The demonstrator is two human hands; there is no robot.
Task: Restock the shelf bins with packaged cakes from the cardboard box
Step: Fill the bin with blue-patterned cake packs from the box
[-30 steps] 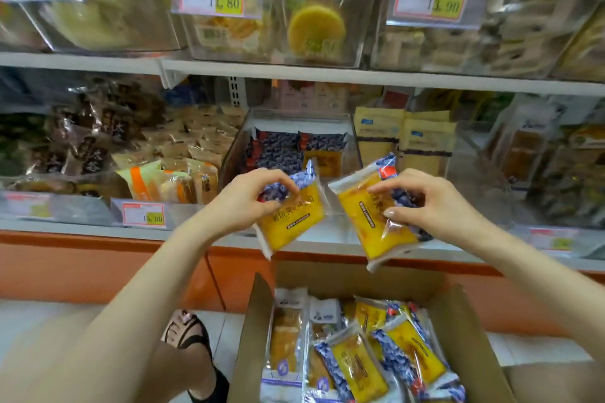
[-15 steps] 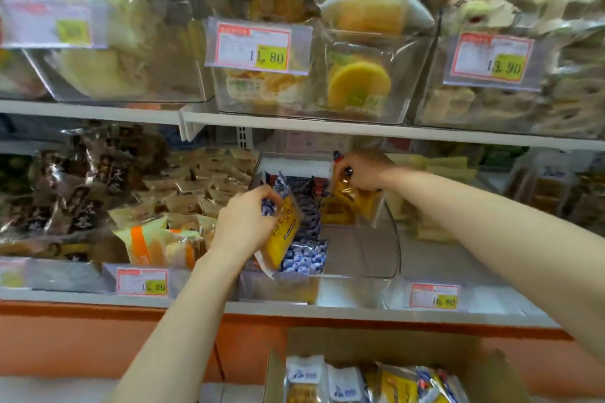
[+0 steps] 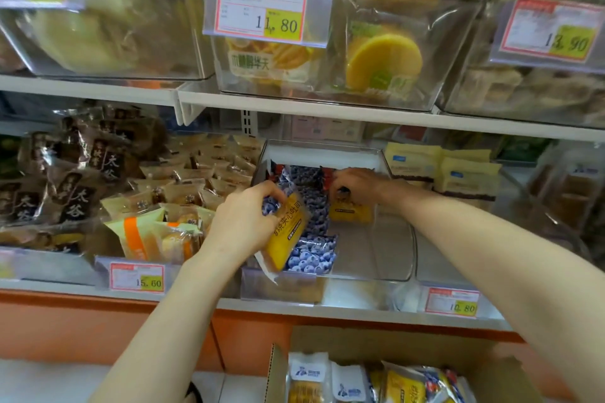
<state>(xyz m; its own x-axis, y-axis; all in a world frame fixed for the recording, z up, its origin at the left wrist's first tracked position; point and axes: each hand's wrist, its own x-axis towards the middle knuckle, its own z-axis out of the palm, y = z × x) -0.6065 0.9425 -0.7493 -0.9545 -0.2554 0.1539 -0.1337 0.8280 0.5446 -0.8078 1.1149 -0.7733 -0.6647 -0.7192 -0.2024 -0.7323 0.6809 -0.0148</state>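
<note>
left hand (image 3: 244, 222): fingers curled round top of yellow blueberry cake packet (image 3: 288, 232), tilted at front left of clear bin (image 3: 397, 275) | right hand (image 3: 355, 185): pinches top of 2nd packet (image 3: 350, 213), upright deep in same bin, beside row of blueberry packets (image 3: 312, 253) | cardboard box (image 3: 393, 342): below shelf, more packets inside

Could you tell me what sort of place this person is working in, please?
Most likely a shop's packaged-bakery aisle: printed price tags are clipped to clear bins of wrapped cakes on white shelves, and a cardboard box holding similar packets sits lower down in front.
</note>
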